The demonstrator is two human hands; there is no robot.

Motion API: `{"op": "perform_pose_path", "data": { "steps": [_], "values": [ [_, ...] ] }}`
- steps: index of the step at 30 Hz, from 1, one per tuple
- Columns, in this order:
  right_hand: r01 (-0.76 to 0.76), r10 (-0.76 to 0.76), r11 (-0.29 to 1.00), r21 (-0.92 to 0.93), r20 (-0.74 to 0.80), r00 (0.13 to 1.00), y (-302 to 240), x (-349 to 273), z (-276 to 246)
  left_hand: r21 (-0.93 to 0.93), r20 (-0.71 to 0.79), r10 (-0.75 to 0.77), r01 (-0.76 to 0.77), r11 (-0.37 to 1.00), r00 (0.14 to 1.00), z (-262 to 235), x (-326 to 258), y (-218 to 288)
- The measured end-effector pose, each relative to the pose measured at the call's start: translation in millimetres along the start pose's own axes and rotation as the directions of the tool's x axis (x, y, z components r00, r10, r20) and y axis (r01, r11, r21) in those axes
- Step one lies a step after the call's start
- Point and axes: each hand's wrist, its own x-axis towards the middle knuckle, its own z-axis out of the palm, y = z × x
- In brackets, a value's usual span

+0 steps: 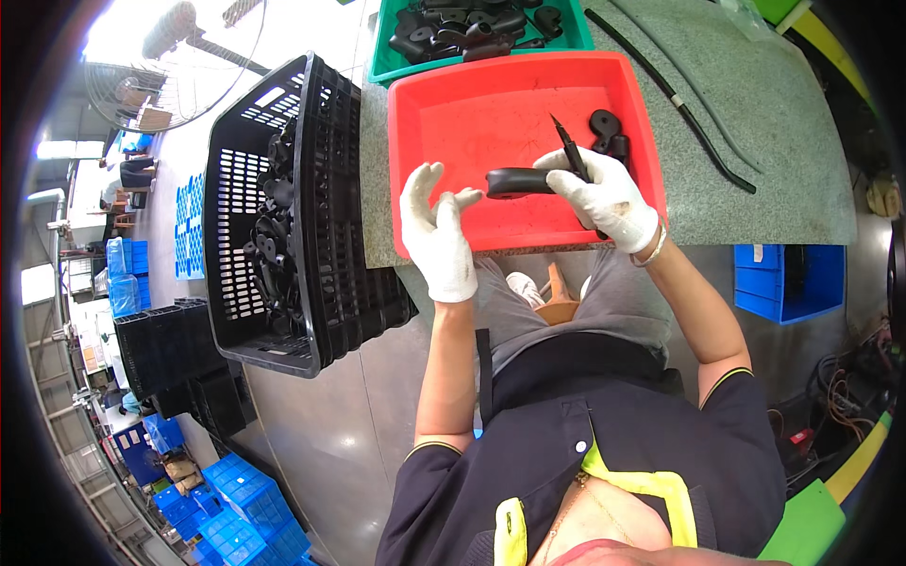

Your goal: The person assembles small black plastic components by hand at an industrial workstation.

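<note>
My right hand (607, 196), in a white glove, is closed around a black craft knife (569, 143) with its thin pointed blade up. The same hand also grips a curved black plastic part (517, 182) that sticks out to the left. To the left of that part, my gloved left hand (436, 226) is open, fingers apart and holding nothing. Its fingertips are close to the part's free end. Both hands are over a red tray (453, 104). A few more black parts (605, 125) lie at the tray's right side, partly hidden by my right hand.
Behind the red tray stands a green bin (385, 58) full of black parts. At left, a tilted black crate (311, 217) holds many more. A black tube (698, 118) and a grey tube (684, 71) lie on the grey table (793, 132). A blue crate (761, 288) sits below right.
</note>
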Motion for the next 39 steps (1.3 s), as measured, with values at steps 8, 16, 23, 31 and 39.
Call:
{"op": "perform_pose_path", "data": {
  "steps": [8,16,23,31,39],
  "values": [
    [-0.061,0.058,0.978,0.201,0.023,0.998,3,-7,-8,0.241,-0.014,0.209,-0.199,0.950,0.978,-1,-3,-8],
    [-0.038,0.048,0.975,0.220,-0.043,0.998,5,-7,-13,0.403,0.075,0.079,-0.103,0.910,0.994,5,3,5],
    [-0.022,0.030,0.995,0.093,-0.082,0.996,1,-9,-9,0.557,0.299,0.333,-0.447,0.701,0.894,21,-16,8],
    [0.336,-0.359,0.926,-0.171,-0.126,0.925,14,-14,8,0.002,0.278,-0.073,0.075,0.997,0.958,32,-21,-4],
    [0.480,-0.583,0.637,-0.603,0.030,0.812,19,-26,8,-0.213,0.266,-0.170,0.230,0.950,0.949,29,-19,-4]
  ]
}}
